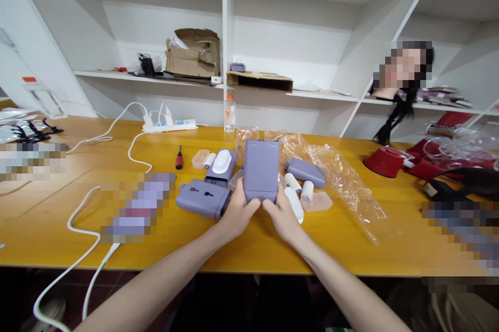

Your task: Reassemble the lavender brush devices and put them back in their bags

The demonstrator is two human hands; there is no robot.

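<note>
Holding a lavender plastic casing (261, 170) upright near the middle of the yellow tabletop (249, 254), the left hand (237, 212) and right hand (283, 215) close their grip around its lower end. Other lavender parts (202, 199) and white rollers (293, 203) lie just beside it.

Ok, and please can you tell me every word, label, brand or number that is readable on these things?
I can read no text here. The lilac plastic housing shows no legible words. Any marks on the white power strip and the small bottle are too small to read.
</note>
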